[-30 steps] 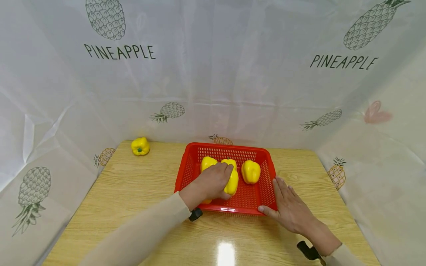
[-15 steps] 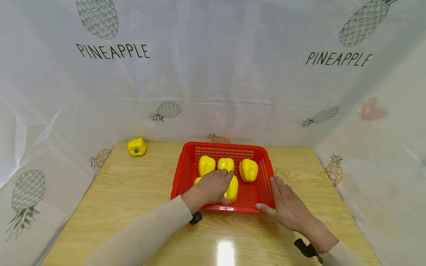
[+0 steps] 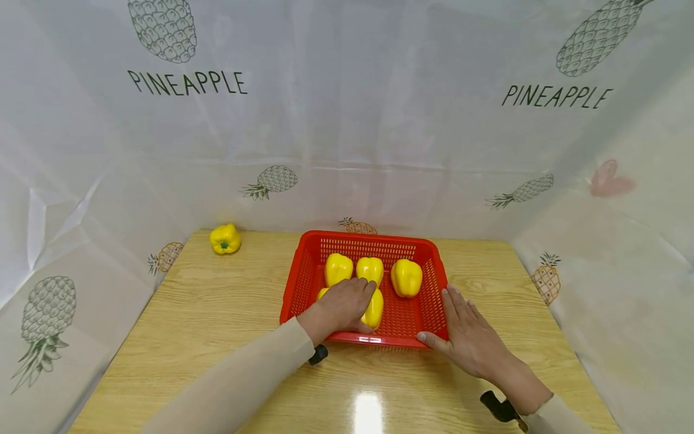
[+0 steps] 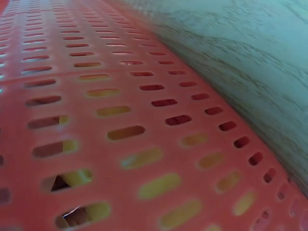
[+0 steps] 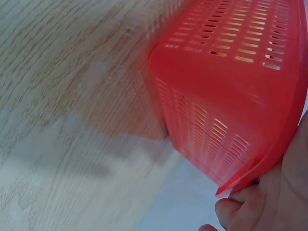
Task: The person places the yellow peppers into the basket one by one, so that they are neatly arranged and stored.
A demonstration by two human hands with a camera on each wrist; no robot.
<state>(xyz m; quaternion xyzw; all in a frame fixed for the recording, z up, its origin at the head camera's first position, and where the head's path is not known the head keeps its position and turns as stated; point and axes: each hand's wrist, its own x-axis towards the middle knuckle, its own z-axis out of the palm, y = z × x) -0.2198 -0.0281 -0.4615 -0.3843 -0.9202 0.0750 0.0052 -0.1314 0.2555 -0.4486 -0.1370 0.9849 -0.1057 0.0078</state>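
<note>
Head view: the left hand (image 3: 343,303) is down inside the red perforated plastic basket (image 3: 420,250), fingers curled over a yellow bell pepper (image 3: 374,308) lying at the near middle of the basket floor. Three more yellow peppers sit in a row toward the far wall: one on the left (image 3: 338,268), one in the middle (image 3: 370,268), one on the right (image 3: 406,277), the middle one just beyond the fingertips. The right hand (image 3: 467,335) lies flat with straight fingers along the basket's right rim, thumb at the near right corner. The right wrist view confirms it: fingertips (image 5: 236,211) touch that corner's rim. The left wrist view shows only slotted red wall, yellow glinting through. A lone yellow pepper (image 3: 225,239) rests at the far left of the pale wooden table (image 3: 217,313), well apart from the basket. Pineapple-printed white sheeting (image 3: 347,120) walls it all in.
</note>
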